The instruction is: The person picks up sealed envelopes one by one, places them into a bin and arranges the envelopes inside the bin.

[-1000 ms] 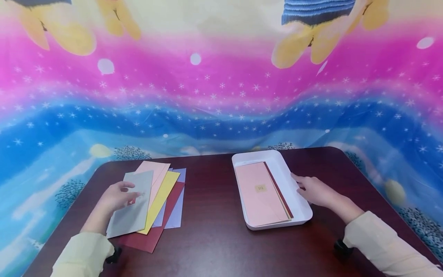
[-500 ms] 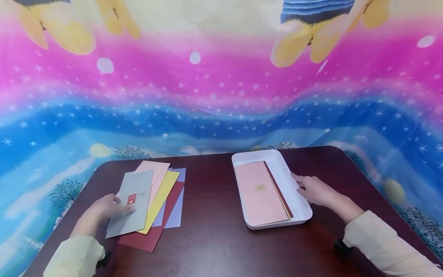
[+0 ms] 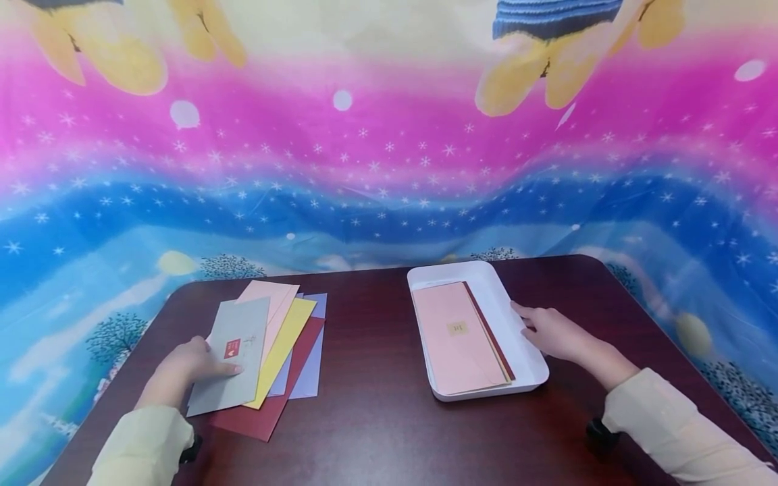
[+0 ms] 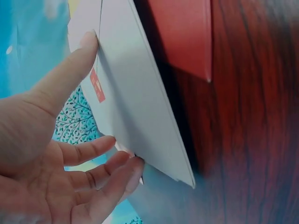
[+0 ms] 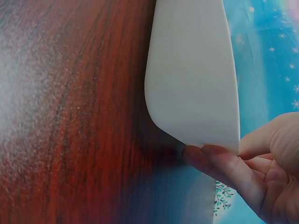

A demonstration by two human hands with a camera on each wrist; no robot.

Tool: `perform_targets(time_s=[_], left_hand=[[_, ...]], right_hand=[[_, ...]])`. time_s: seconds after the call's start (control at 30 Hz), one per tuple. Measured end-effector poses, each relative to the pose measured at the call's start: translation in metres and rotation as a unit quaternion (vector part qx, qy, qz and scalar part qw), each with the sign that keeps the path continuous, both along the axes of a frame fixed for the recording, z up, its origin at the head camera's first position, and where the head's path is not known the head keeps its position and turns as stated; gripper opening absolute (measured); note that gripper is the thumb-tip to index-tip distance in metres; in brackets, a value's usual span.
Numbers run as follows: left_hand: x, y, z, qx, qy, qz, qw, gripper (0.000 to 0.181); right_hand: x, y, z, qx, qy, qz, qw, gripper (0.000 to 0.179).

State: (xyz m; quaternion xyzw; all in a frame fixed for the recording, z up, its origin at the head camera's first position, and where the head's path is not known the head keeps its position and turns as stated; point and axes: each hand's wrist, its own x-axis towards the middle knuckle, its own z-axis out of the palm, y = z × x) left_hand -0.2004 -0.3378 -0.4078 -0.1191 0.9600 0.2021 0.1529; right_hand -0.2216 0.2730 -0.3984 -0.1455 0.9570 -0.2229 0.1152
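One gray envelope (image 3: 248, 354) lies partly under the left hand (image 3: 190, 362), left of the white tray (image 3: 500, 317).
That hand is spread wide; the right hand (image 3: 555, 335) pinches the tray.

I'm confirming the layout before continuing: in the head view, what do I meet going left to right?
Left hand, gray envelope, yellow envelope, white tray, right hand.

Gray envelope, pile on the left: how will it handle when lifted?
The gray envelope is probably light, since it looks thin. It seems fairly stiff: its long edge runs straight in the left wrist view. Lifting may drag the yellow envelope, as the two overlap.
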Motion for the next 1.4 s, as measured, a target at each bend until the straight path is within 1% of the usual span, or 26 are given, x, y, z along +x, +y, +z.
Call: perform_targets(time_s=[0.13,0.33,0.5,0.63,0.77,0.87,0.97,1.0,1.1,1.2,1.4], left_hand=[[-0.001,0.004,0.000,-0.006,-0.005,0.000,1.0000,0.109],[-0.004,0.008,-0.003,-0.018,0.002,-0.011,0.9998,0.116],[-0.004,0.010,-0.003,-0.015,0.003,-0.008,0.9998,0.115],[-0.004,0.010,-0.002,-0.010,0.008,-0.013,0.9998,0.113],[-0.004,0.010,0.001,0.005,0.022,-0.015,0.9996,0.110],[-0.004,0.008,0.002,0.026,0.038,-0.017,0.9988,0.103],[-0.003,0.007,0.001,0.072,0.051,-0.012,0.9960,0.091],[-0.003,0.006,0.001,0.092,0.055,-0.006,0.9942,0.085],[-0.003,0.007,0.000,0.152,0.063,0.018,0.9862,0.072],[-0.002,0.009,0.000,0.193,0.068,0.035,0.9781,0.069],[-0.001,0.021,0.003,0.247,0.088,0.046,0.9638,0.067]], right_hand=[[0.000,-0.001,0.000,0.003,0.004,0.002,1.0000,0.059],[0.000,-0.001,0.000,0.006,0.011,0.003,0.9999,0.059],[0.000,-0.001,0.001,0.008,0.011,0.001,0.9999,0.059],[0.000,-0.001,0.000,0.009,0.012,0.001,0.9999,0.059],[0.000,0.000,-0.002,0.007,0.010,-0.001,0.9999,0.059],[-0.001,0.000,-0.002,0.007,0.012,0.000,0.9999,0.058],[0.000,0.000,-0.002,0.007,0.014,-0.002,0.9999,0.058],[0.000,-0.001,-0.002,0.007,0.015,-0.002,0.9999,0.058],[0.001,-0.001,-0.002,0.008,0.016,-0.002,0.9998,0.058],[0.001,-0.001,-0.001,0.011,0.018,0.000,0.9998,0.058],[0.001,0.001,-0.002,0.011,0.019,-0.003,0.9997,0.058]])
